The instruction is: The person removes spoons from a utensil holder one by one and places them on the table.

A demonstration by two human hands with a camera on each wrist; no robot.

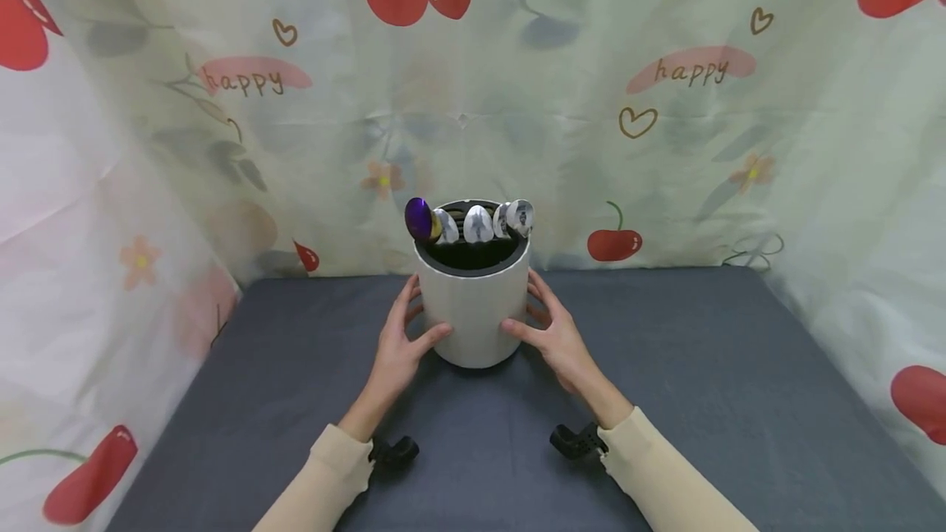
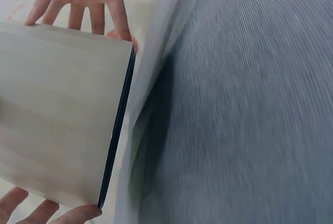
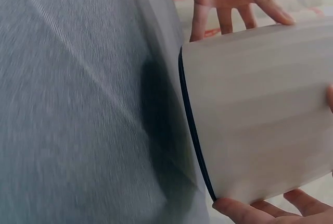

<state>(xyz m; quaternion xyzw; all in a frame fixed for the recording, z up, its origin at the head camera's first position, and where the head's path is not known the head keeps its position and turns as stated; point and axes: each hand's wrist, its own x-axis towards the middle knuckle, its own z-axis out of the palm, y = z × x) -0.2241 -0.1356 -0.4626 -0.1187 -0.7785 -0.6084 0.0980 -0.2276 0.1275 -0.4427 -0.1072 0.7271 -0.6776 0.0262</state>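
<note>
Head view showed a person with both hands on a white canister (image 1: pixel 475 310), and that canister was pretty much the whole show. Left hand (image 1: pixel 399 339) was on the canister's left side, right hand (image 1: pixel 554 335) on its right, fingers spread wide and wrapped around the wall with the thumbs resting on the near face. So yeah, both hands were holding it, one from each side.

The canister was upright and roughly centred over the grey table (image 1: pixel 665 401). Both wrist views had a dark base edge (image 2: pixel 117 125) on its underside, apart from the tabletop, with a dark shadow (image 3: pixel 161 135) on the cloth below it, so it looked lifted to me.

A bunch of spoons stuck up out of the canister's mouth, mostly along the far half of its dark rim (image 1: pixel 473 271). There was a purple spoon (image 1: pixel 418 218) at the canister's left edge, something goldish right by it, and shiny silver spoons (image 1: pixel 478 224) going across to the right edge. Couldn't see how far down the handles went.

Nearer the person than the canister, there was a black wrist device (image 1: pixel 395 451) at the left cream sleeve (image 1: pixel 325 466) and a matching one at the right. Behind the canister hung a pale curtain (image 1: pixel 473 89) printed with cherries, hearts and "happy".
</note>
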